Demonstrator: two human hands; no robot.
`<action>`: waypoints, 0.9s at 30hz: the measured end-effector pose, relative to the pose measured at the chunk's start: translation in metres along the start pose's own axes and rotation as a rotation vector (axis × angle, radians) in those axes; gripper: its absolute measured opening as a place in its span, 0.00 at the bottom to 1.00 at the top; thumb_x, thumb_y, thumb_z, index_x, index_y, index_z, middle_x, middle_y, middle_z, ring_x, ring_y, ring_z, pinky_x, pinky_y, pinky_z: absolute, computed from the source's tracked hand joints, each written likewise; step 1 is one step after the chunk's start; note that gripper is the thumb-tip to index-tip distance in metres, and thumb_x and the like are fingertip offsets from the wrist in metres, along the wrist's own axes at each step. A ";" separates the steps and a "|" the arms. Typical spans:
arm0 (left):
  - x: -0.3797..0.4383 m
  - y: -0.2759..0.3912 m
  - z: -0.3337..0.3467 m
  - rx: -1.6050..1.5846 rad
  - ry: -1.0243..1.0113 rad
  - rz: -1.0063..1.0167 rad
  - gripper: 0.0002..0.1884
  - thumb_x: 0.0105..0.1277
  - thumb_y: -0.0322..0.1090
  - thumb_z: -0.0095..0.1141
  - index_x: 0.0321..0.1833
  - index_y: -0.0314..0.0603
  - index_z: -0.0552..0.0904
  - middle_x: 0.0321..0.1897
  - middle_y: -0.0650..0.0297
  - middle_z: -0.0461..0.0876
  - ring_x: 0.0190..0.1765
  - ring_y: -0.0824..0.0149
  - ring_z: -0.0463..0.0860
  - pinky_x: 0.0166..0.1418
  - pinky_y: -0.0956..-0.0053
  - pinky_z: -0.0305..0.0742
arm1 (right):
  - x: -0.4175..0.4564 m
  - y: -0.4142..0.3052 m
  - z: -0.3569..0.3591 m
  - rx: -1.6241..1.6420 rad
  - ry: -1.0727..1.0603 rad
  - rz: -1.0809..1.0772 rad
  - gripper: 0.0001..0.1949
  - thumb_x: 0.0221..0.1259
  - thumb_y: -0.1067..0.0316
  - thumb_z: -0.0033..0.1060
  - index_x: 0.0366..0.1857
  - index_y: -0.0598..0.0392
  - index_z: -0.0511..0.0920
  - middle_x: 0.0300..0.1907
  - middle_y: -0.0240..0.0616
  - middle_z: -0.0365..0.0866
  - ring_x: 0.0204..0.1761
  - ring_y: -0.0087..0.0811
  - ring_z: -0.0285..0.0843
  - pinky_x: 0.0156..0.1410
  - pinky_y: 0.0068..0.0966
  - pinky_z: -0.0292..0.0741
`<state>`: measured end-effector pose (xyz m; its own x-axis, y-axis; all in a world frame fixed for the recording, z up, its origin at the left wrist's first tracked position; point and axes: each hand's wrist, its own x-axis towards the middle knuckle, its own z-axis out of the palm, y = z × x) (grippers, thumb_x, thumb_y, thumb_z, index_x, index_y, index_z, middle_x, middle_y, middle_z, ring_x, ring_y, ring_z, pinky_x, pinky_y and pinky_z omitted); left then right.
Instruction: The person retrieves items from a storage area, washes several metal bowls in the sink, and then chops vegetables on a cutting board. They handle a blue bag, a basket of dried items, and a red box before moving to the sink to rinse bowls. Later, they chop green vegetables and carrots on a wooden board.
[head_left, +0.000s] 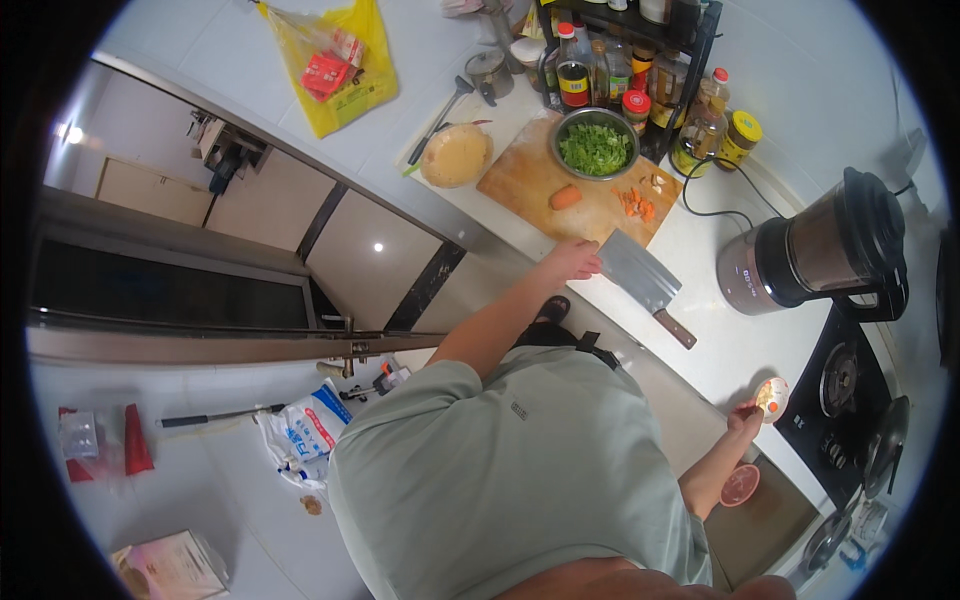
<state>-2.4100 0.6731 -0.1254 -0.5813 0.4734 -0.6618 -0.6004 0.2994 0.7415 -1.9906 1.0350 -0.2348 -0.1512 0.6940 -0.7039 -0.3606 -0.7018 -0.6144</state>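
Observation:
My left hand (576, 260) is at the near edge of the counter, its fingertips against the blade end of a cleaver (637, 270). Whether they grip the blade cannot be made out. The cleaver's wooden handle points away, towards the lower right. In my right hand (745, 417) is the rim of a small patterned bowl (777, 396), which has pale bits in it, beside the hob. A wooden cutting board (517, 187) lies beyond the cleaver. It bears a carrot piece (565, 197), chopped carrot (637, 205), garlic pieces (657, 182) and a steel bowl (559, 154) of chopped greens (596, 148).
A blender (817, 247) with a lit display stands at the right, near the black gas hob (814, 420). Sauce bottles (574, 79) crowd a black rack (705, 45) at the back. A round tan item (456, 155) sits left of the board. A pink container (739, 484) is below the counter.

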 end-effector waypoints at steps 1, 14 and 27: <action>0.006 0.004 -0.010 -0.031 0.009 0.003 0.24 0.69 0.50 0.51 0.57 0.36 0.72 0.49 0.53 0.81 0.48 0.61 0.83 0.49 0.69 0.78 | 0.001 0.003 0.001 0.025 -0.012 -0.023 0.11 0.69 0.62 0.39 0.32 0.53 0.73 0.23 0.29 0.74 0.21 0.22 0.71 0.26 0.16 0.73; 0.125 0.071 -0.093 -0.254 0.189 0.010 0.20 0.70 0.43 0.53 0.56 0.36 0.73 0.48 0.50 0.79 0.48 0.58 0.81 0.49 0.65 0.80 | -0.108 0.115 0.024 0.030 -0.070 0.074 0.10 0.71 0.59 0.47 0.37 0.52 0.77 0.33 0.32 0.84 0.29 0.24 0.79 0.31 0.18 0.76; 0.176 0.079 -0.094 -0.256 0.267 0.182 0.13 0.66 0.29 0.50 0.54 0.47 0.70 0.40 0.60 0.81 0.34 0.64 0.84 0.36 0.70 0.81 | -0.171 0.170 0.067 -0.157 -0.032 0.177 0.07 0.69 0.61 0.51 0.37 0.51 0.77 0.34 0.30 0.83 0.31 0.23 0.78 0.34 0.21 0.76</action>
<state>-2.6114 0.7019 -0.1941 -0.7926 0.2583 -0.5523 -0.5720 -0.0013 0.8202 -2.0880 0.8075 -0.1950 -0.2294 0.5610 -0.7954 -0.1788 -0.8275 -0.5322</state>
